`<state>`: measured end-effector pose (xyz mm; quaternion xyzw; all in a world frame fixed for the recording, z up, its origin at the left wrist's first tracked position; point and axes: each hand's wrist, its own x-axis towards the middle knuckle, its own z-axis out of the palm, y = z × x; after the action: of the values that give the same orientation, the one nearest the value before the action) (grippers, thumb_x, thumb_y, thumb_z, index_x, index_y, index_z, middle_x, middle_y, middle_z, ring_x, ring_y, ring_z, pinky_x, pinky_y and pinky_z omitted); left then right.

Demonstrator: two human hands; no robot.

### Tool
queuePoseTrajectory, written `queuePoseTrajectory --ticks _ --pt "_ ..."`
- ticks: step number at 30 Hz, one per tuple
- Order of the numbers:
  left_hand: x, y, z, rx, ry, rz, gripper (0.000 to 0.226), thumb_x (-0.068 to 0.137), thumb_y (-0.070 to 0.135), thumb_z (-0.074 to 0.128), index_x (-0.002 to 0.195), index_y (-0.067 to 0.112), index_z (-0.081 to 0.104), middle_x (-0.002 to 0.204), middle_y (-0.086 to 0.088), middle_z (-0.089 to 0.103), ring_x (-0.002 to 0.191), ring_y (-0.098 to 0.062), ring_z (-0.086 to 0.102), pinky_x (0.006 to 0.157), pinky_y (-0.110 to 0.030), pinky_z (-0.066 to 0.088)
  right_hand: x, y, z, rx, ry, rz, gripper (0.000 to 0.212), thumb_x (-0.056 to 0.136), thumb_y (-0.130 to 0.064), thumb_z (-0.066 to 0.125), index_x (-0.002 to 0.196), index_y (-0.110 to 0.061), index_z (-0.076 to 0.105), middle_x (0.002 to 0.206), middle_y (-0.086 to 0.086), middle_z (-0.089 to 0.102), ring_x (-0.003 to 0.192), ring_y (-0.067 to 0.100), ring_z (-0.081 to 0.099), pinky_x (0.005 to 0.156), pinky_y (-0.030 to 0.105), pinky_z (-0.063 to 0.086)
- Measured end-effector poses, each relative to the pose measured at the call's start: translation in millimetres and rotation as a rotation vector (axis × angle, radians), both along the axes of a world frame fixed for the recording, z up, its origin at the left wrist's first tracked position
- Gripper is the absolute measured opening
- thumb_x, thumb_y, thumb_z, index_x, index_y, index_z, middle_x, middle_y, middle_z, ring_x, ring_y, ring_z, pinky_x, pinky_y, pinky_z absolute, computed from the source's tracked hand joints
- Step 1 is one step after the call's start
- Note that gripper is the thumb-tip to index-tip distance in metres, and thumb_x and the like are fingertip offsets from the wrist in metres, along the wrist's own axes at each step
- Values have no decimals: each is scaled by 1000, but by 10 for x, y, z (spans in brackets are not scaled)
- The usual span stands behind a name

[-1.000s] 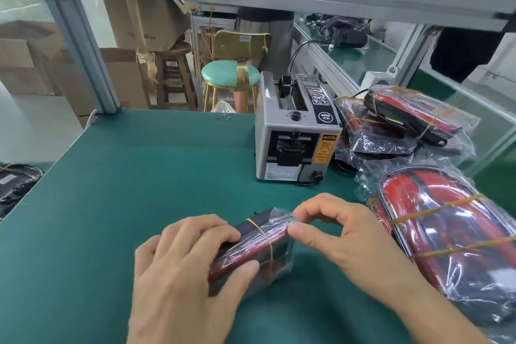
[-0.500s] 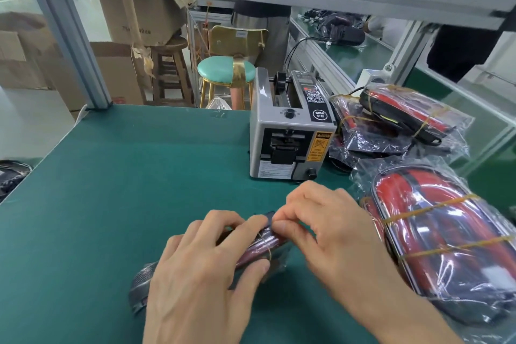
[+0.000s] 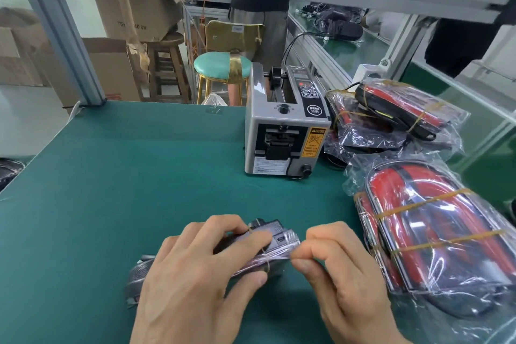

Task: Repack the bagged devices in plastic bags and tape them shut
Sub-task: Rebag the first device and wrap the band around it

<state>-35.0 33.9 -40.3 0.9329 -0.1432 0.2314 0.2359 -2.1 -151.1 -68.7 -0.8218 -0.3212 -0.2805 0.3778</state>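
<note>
A green-topped table (image 3: 117,181) runs forward from the hands to an aluminium frame (image 3: 64,36) with an overhead rail. Beyond it, ahead of the hands, stands a mint-cushioned stool (image 3: 222,65) with gold legs, a wooden stool (image 3: 167,64) to its left, then stacked cardboard boxes (image 3: 131,11). Pale floor (image 3: 30,117) shows far left. Another green bench (image 3: 354,50) runs ahead to the right.

The green table (image 3: 117,190) carried a grey tape dispenser (image 3: 284,131) at the back, bagged red-and-black devices (image 3: 435,234) piled at the right, and one small bagged device (image 3: 276,246) near the front.
</note>
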Motion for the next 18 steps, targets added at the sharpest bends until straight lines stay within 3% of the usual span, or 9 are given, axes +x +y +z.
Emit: queuePoseTrajectory --ticks 2,5,8,10,14,18 --pt "4 16 7 22 0 -22 34 71 45 49 97 43 71 94 15 63 80 -4 45 66 -19 29 -2 -19 57 75 123 39 12 94 -32 55 88 -24 63 84 -10 57 75 9 56 69 19 44" --pt "33 45 39 71 3 -41 35 74 41 47 95 40 74 94 9 66 79 -7 43 63 -16 24 62 -86 201 211 523 126 15 88 -29 59 96 -35 70 94 -14 60 87 7 59 79 12 42" --pt "64 71 67 100 9 -70 36 76 38 45 102 46 69 98 8 67 79 -7 42 65 -14 22 209 -144 304 117 787 216 25 86 -25 60 103 -37 73 98 -14 65 93 8 62 85 28 49" --pt "73 83 64 119 2 -97 36 76 36 45 108 48 58 104 9 66 83 -7 44 68 -13 23 310 -151 375 116 871 250 19 83 -21 67 97 -31 76 87 -11 69 81 4 64 78 26 52" --pt "72 84 50 128 4 -165 43 76 31 44 114 50 52 112 9 66 91 -7 49 67 -31 48 419 -141 432 195 1032 364 15 86 -2 68 85 -15 75 69 -7 68 63 3 61 65 16 49" --pt "110 132 80 150 46 -201 41 84 30 41 118 51 52 116 7 64 88 -10 58 62 -36 52 411 -145 469 25 901 396 29 86 -17 63 105 -36 73 82 -8 61 75 6 58 77 21 47"
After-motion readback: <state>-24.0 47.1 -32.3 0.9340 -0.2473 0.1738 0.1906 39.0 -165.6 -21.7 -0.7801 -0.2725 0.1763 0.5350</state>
